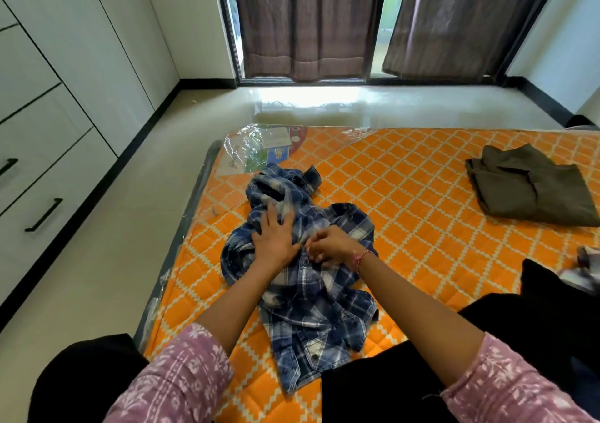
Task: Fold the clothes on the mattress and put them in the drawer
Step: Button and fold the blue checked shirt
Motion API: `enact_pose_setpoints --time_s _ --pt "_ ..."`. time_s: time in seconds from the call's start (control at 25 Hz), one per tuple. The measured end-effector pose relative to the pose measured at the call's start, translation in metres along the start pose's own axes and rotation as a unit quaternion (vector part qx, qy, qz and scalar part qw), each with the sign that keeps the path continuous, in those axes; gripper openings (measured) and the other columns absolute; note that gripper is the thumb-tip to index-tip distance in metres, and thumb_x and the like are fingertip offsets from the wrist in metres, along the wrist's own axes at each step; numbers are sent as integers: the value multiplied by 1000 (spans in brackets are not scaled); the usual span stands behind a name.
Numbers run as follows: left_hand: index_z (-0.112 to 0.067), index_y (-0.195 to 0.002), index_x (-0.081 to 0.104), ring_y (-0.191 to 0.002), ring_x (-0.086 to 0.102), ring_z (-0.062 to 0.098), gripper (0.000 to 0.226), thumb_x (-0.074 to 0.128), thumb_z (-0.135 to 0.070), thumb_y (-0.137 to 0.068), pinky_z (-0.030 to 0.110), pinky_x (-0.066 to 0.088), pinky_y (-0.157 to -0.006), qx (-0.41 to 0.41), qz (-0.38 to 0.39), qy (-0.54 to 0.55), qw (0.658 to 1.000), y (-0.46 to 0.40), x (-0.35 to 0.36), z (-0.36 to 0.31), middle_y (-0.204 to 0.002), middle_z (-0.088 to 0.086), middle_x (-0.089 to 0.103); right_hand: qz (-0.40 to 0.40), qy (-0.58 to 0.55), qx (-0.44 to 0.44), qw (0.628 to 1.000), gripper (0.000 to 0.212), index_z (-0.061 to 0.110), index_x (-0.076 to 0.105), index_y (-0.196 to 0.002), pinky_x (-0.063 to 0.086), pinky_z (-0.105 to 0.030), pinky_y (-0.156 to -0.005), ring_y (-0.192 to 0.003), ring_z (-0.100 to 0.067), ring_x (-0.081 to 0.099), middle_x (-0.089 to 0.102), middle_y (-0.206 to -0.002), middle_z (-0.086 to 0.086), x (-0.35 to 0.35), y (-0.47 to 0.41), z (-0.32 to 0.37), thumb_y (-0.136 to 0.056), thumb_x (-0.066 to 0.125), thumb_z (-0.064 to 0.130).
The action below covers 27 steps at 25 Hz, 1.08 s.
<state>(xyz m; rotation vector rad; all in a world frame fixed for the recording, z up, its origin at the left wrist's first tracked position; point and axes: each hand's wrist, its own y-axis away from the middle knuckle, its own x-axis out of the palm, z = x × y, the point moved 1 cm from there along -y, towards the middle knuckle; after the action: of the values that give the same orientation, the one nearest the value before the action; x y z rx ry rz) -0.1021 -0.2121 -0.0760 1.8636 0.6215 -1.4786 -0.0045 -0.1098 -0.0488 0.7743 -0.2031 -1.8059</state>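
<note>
A crumpled blue and white plaid shirt [311,305] lies on the orange patterned mattress [415,188], near its left edge. My left hand [276,240] rests flat on the shirt's upper part with fingers spread. Right beside it, my right hand [331,247] has its fingers curled into the fabric at the button line, pinching the shirt. An olive-brown garment [529,188] lies loosely folded at the mattress's far right. White drawers with black handles [43,214] stand in the cabinet at the left, all closed.
Black clothing [552,312] and a pale garment [584,266] lie at the right edge. My knees in black trousers frame the bottom. Bare floor runs between mattress and cabinet. Brown curtains [308,23] hang over the window ahead. Plastic wrap covers the mattress corner [256,149].
</note>
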Motion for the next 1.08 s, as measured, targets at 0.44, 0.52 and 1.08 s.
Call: enact_pose_setpoints --time_s 0.44,0.52,1.08 --pt "-12 -68 69 -53 59 13 27 63 -25 -91 26 50 -48 -96 99 448 883 -73 -48 72 -68 8 63 -136 230 1 964 47 13 37 -56 27 -28 -50 -50 -18 32 35 -56 -6 -37 -116 16 -97 51 29" --pt "-6 -80 66 -74 62 26 26 62 -29 -91 41 52 -72 -216 -69 410 883 -99 -37 79 -82 16 64 -90 95 53 990 51 17 31 -54 20 -27 -48 -48 -16 25 29 -54 -5 -28 -136 16 -97 51 36" --pt "-7 -85 64 -57 63 21 10 62 -16 -88 29 54 -58 -197 43 752 628 -149 -82 90 -68 8 68 -109 -350 -52 929 19 9 61 -83 46 -23 -50 -50 -16 55 61 -63 -5 -62 -187 97 -90 46 -1"
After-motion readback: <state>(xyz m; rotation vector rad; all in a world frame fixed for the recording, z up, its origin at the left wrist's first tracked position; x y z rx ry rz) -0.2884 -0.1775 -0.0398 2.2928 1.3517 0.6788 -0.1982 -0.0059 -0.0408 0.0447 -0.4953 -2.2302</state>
